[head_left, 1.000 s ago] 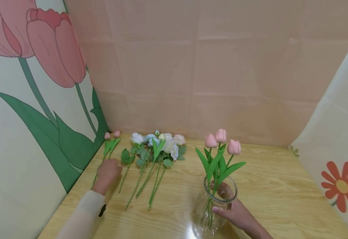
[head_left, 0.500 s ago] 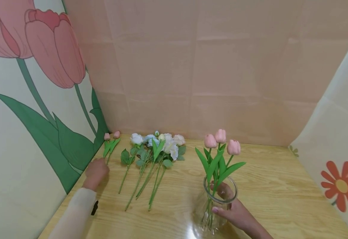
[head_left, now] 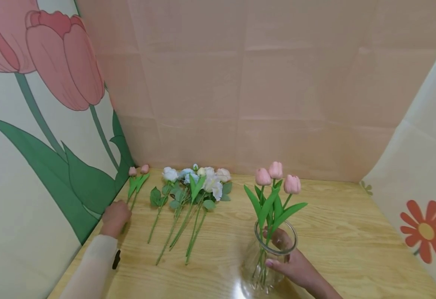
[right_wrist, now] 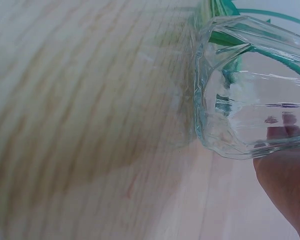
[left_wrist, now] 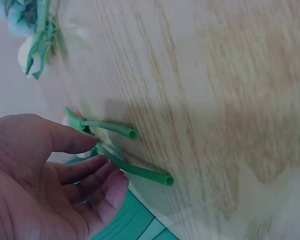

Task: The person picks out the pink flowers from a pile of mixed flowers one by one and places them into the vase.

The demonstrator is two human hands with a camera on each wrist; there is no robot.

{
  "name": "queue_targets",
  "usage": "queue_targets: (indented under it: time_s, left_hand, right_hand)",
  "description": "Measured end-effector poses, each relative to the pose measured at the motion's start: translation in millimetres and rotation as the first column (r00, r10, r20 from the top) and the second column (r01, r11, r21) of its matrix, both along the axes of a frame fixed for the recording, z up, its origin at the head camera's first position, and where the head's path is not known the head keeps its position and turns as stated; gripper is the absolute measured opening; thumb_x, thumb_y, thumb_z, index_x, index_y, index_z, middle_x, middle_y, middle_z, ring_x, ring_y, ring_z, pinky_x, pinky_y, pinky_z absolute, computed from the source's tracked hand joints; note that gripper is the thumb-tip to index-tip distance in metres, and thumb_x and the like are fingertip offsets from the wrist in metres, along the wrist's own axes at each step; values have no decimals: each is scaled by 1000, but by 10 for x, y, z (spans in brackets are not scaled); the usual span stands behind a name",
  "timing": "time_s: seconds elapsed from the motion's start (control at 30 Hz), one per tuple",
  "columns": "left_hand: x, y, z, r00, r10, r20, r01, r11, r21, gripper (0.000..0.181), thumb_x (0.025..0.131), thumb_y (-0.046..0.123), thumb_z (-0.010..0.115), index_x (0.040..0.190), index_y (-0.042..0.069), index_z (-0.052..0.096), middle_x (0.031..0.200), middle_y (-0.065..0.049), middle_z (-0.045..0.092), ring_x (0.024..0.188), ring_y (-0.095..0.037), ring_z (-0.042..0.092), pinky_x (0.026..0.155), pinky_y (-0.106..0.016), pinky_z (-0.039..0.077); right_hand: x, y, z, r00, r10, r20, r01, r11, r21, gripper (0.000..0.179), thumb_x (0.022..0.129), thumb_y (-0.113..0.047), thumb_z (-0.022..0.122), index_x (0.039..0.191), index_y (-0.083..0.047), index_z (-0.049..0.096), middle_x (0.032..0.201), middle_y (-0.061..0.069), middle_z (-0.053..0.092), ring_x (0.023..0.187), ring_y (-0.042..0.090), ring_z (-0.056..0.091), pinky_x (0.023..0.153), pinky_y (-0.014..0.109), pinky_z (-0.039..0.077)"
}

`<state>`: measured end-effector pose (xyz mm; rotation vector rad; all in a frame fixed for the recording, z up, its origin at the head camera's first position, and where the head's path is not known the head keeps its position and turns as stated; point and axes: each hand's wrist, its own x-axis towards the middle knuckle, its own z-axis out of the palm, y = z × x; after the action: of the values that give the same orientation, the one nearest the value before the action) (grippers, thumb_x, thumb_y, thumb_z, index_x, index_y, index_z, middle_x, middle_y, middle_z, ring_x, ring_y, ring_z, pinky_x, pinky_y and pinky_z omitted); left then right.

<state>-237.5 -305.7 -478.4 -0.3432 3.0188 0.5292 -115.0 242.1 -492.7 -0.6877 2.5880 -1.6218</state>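
At the table's left edge, my left hand [head_left: 116, 216] has its thumb and curled fingers at the stem of one of two pink tulips [head_left: 144, 169] lying flat. The left wrist view shows that green stem [left_wrist: 145, 173] coming out past my fingertips; the second stem [left_wrist: 110, 128] lies beside it. My right hand [head_left: 294, 263] grips a clear glass vase [head_left: 249, 265] standing upright, thumb on the near side and fingers behind. Several pink tulips [head_left: 292, 184] with green leaves stand in the vase. Only the vase's lower part and part of my hand show in the right wrist view.
Several pale flowers [head_left: 212, 185], white, blue and cream, lie in a row on the wooden table [head_left: 337, 232] between my hands, stems toward me. A pink cloth [head_left: 296, 104] hangs behind. Printed flower sheets [head_left: 8, 187] border the left and right sides.
My left hand has moved left and slightly back, from over the tulip stems to the outer stem by the edge. My right hand and the vase stay in place.
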Motion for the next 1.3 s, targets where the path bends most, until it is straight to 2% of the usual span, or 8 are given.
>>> queue_targets:
  time_s: [0.13,0.3,0.4,0.57,0.77,1.0,1.2,1.3]
  left_hand:
    - [47,0,21,1000,0,-27,1,1000,22,21,93,2,48,76,-4,59,73,-20,59,66,-32,60,57,-45,51]
    - [69,-18,14,1000,-19,-25,19,999,26,22,93,1,49,73,-3,58,70,-17,58,65,-31,58,58,-44,51]
    - [62,-21,16,1000,-16,-10,16,1000,25,20,93,0,49,75,-3,58,72,-18,58,67,-32,59,60,-45,52]
    - [51,-19,13,1000,-15,-28,15,1000,24,20,92,-2,48,75,-3,57,72,-18,58,67,-32,59,61,-45,52]
    - [51,-6,42,999,-13,-47,14,999,29,19,91,-3,47,74,-2,55,72,-18,58,66,-30,57,59,-44,51]
    - [52,9,116,997,-5,-72,6,1000,9,18,91,-2,48,78,-6,59,78,-24,62,73,-39,63,64,-50,53]
    - [83,42,141,994,-14,-105,15,1000,5,18,91,-1,49,79,-7,60,77,-25,62,70,-40,63,62,-50,53]
    - [90,62,148,992,-10,-122,9,1000,-5,17,91,-1,50,79,-8,60,77,-26,62,69,-40,63,61,-50,53]
  right_hand:
    - [-8,7,-19,1000,6,-1,-6,1000,-11,76,89,-10,74,153,-9,33,151,19,47,133,-7,37,107,31,41]
    - [-13,9,-52,1000,-11,12,11,1000,6,76,89,-11,75,153,-8,33,151,18,48,132,-7,38,106,32,42]
    - [-10,10,-51,1000,-19,9,19,1000,21,76,89,-12,75,152,-7,34,151,18,48,133,-2,40,105,35,44]
    - [-4,4,-30,999,-31,9,31,999,33,75,89,-13,75,152,-7,34,150,19,49,137,15,44,106,40,44]
    - [6,3,-21,999,-31,35,30,999,29,75,90,-14,75,153,-9,34,152,18,47,137,8,42,107,36,43]
    - [1,10,-17,998,-43,56,40,998,45,76,90,-16,75,153,-7,32,152,19,46,138,42,40,105,44,46]
    - [4,6,-18,998,-43,52,40,998,55,76,90,-17,75,153,-9,33,153,20,46,138,45,40,106,43,45]
    - [3,9,-24,998,-42,45,39,997,59,76,90,-17,75,153,-10,33,153,20,46,138,45,39,106,49,45]
